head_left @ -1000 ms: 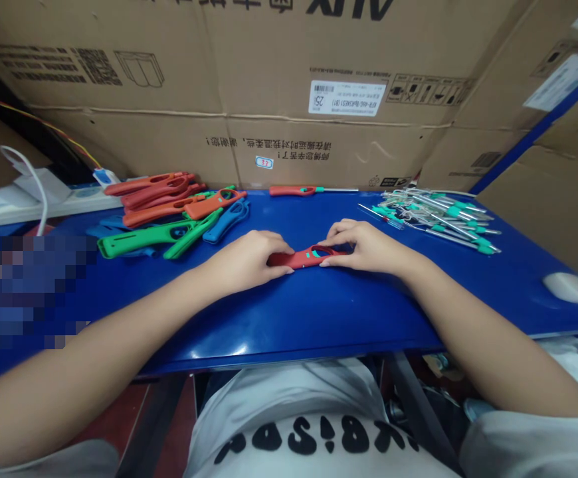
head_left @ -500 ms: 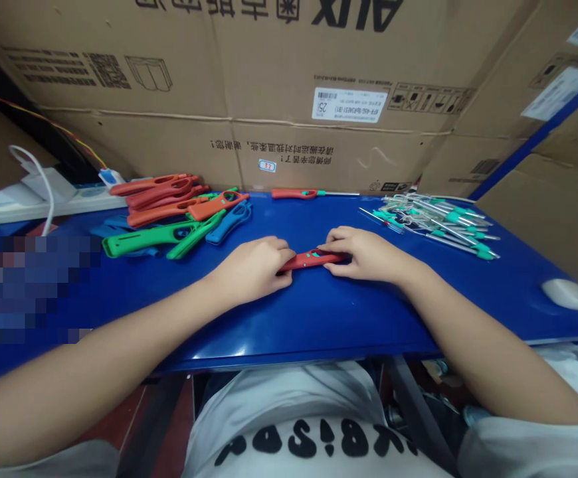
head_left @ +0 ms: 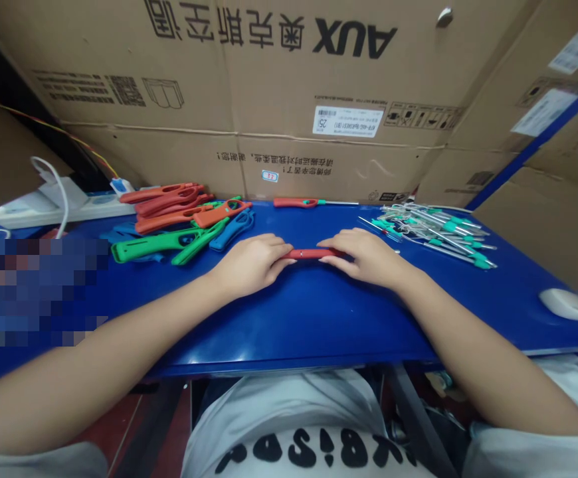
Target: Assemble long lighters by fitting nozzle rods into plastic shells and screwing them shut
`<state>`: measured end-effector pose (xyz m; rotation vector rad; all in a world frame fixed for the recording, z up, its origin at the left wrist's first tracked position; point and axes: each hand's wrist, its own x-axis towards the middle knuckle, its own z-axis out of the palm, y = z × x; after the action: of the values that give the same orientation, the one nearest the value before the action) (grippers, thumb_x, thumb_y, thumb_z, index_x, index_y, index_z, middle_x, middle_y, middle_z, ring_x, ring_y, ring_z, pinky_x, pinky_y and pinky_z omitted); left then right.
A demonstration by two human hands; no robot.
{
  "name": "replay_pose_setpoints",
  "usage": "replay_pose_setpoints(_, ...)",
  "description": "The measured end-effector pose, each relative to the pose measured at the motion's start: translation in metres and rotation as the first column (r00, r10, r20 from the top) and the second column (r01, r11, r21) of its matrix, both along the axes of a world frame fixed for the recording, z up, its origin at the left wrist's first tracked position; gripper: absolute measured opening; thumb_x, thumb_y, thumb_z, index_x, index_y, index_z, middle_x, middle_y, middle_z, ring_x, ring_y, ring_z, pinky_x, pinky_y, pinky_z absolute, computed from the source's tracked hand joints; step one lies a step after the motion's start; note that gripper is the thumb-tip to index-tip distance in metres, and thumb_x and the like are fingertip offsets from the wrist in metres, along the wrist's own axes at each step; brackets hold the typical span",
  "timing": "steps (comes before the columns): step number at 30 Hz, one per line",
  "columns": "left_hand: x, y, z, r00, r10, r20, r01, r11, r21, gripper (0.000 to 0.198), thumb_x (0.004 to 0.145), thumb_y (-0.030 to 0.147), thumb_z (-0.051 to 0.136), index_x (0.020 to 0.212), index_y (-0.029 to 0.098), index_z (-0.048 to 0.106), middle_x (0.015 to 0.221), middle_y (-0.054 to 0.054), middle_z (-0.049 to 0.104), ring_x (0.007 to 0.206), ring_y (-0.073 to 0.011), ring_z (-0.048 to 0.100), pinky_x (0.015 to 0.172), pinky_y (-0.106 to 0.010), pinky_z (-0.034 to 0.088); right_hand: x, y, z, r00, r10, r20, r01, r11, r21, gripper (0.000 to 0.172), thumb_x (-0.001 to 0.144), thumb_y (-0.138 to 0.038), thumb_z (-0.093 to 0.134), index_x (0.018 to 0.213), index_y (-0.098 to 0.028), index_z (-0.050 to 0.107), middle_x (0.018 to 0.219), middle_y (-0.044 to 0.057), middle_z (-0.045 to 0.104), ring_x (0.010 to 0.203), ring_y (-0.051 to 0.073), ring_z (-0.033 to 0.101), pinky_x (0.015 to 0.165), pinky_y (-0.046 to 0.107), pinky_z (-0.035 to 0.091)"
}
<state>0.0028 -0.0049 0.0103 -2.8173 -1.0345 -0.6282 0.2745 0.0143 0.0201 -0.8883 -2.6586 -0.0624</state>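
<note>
Between my hands, just above the blue tabletop, is a red lighter (head_left: 311, 253) turned with its narrow edge toward me. My left hand (head_left: 254, 265) is closed round its left end, and my right hand (head_left: 361, 255) pinches the right end. Fingers cover both ends. A short metal tip shows past my right hand. Beyond them lies another red lighter (head_left: 296, 202) with a green trigger and a metal rod pointing right. To the left is a pile of red, orange, green and blue lighter casings (head_left: 152, 240). To the right lie several metal rods with green parts (head_left: 451, 229) and thin wires.
A large cardboard box (head_left: 269, 86) stands along the back of the blue table (head_left: 289, 332). A white power strip (head_left: 87, 209) with cables sits at the back left. On the right is a white computer mouse (head_left: 567, 303). The table's front edge is close to my body.
The red lighter has been rolled between my hands, so its narrow edge faces me and the green trigger no longer shows. My head view has tilted up slightly.
</note>
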Motion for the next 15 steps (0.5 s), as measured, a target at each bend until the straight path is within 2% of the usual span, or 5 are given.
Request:
replay_pose_setpoints(2, -0.001, 0.0, 0.002, 1.0, 0.021, 0.004, -0.021, 1.0, 0.022, 0.029, 0.103, 0.03, 0.049, 0.109, 0.012, 0.071, 0.097, -0.011, 0.074, 0.093, -0.0259, 0.068, 0.082, -0.038, 0.055, 0.001, 0.001, 0.001, 0.999, -0.015, -0.035, 0.016, 1.0, 0.024, 0.028, 0.098, -0.035, 0.06, 0.118, -0.016, 0.067, 0.102, 0.011, 0.074, 0.089, 0.024, 0.065, 0.081, 0.036, 0.044)
replay_pose_setpoints(8, -0.001, -0.001, 0.004, 0.995, 0.009, 0.098, -0.014, 0.999, 0.047, 0.025, 0.1, 0.029, 0.056, 0.11, 0.013, 0.072, 0.1, -0.011, 0.075, 0.093, -0.0252, 0.069, 0.084, -0.037, 0.055, 0.006, 0.001, 0.004, 0.996, -0.026, -0.089, 0.037, 0.992, 0.121, 0.011, 0.096, -0.026, 0.06, 0.097, -0.017, 0.066, 0.088, 0.009, 0.072, 0.08, 0.023, 0.065, 0.074, 0.034, 0.043)
replay_pose_setpoints(12, 0.005, -0.007, 0.005, 0.978, -0.043, 0.204, 0.055, 0.997, -0.056, 0.03, 0.1, 0.037, 0.057, 0.112, 0.013, 0.071, 0.103, -0.011, 0.074, 0.091, -0.0228, 0.069, 0.083, -0.034, 0.053, 0.007, 0.001, 0.0, 0.983, 0.037, -0.182, -0.007, 0.987, 0.16, 0.01, 0.095, -0.028, 0.062, 0.096, -0.018, 0.066, 0.088, 0.007, 0.074, 0.078, 0.022, 0.067, 0.073, 0.035, 0.044)
replay_pose_setpoints(15, 0.009, -0.014, 0.008, 0.948, 0.015, 0.318, 0.043, 0.983, -0.176, 0.033, 0.099, 0.042, 0.057, 0.1, 0.014, 0.074, 0.092, -0.009, 0.074, 0.081, -0.0202, 0.067, 0.074, -0.03, 0.051, 0.005, 0.0, -0.001, 0.961, 0.063, -0.268, -0.026, 0.99, 0.139, 0.01, 0.095, -0.027, 0.063, 0.102, -0.02, 0.066, 0.096, 0.006, 0.077, 0.084, 0.022, 0.07, 0.079, 0.035, 0.047)
